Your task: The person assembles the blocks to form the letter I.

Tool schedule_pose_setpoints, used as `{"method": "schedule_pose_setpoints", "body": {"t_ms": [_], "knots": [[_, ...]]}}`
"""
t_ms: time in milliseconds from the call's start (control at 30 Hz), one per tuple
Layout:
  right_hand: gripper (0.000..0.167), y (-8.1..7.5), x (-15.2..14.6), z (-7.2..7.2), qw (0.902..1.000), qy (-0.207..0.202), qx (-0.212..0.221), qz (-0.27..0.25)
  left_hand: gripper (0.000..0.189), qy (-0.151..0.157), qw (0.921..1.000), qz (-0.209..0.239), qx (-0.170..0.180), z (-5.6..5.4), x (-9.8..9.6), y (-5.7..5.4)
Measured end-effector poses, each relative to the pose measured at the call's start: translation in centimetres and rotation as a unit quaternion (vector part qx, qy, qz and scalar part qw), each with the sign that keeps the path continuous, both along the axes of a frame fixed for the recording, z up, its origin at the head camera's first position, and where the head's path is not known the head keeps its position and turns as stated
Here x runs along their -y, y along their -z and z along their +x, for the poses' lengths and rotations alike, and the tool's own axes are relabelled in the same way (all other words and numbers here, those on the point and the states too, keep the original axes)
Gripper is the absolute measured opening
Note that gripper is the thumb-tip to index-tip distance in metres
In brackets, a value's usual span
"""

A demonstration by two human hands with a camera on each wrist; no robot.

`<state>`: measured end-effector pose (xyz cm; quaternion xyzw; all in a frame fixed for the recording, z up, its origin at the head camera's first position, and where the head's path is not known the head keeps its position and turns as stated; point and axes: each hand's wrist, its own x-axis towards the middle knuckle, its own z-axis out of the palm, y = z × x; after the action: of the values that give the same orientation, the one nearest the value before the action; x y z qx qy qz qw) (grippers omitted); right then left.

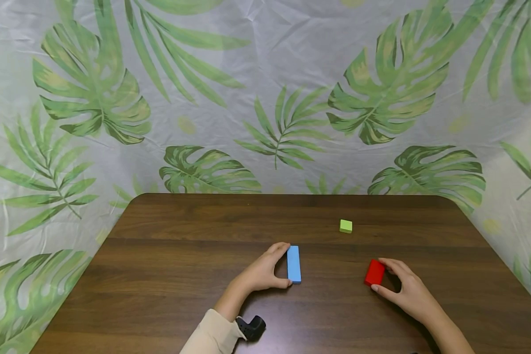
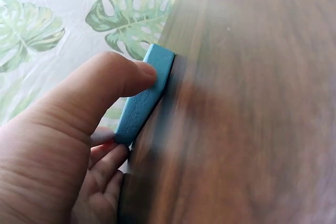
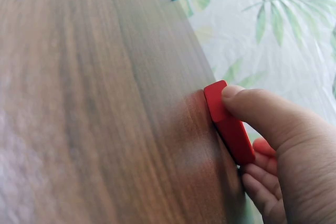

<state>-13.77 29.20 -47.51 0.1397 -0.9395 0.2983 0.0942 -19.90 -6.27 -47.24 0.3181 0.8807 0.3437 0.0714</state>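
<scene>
My left hand (image 1: 262, 271) holds a long blue block (image 1: 294, 264) by its two ends, thumb at the near end and fingers at the far end. In the left wrist view the thumb lies against the end of the blue block (image 2: 144, 98), close over the wood. To the right, my right hand (image 1: 404, 286) pinches a shorter red block (image 1: 374, 273) between thumb and fingers. The right wrist view shows the thumb on the near face of the red block (image 3: 229, 124), with the fingers behind it. A gap of bare wood separates the two blocks.
A small light green block (image 1: 345, 226) sits farther back on the brown wooden table (image 1: 181, 221), between the two hands' positions. Behind the table hangs a leaf-patterned cloth (image 1: 287, 64). A black device (image 1: 252, 328) is strapped at my left wrist.
</scene>
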Motion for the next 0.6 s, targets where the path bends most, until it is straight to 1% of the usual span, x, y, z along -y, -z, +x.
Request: {"method": "schedule_pose_setpoints", "body": {"t_ms": [367,600], "knots": [[0.064,0.06,-0.04,0.02,1.0000,0.001,0.003,0.001,0.088,0.005,0.9995,-0.002,0.031,0.03,0.13,-0.15],[0.064,0.07,-0.02,0.00,1.0000,0.001,0.000,0.001,0.087,0.012,0.9995,0.002,0.030,-0.04,0.24,-0.25]]}}
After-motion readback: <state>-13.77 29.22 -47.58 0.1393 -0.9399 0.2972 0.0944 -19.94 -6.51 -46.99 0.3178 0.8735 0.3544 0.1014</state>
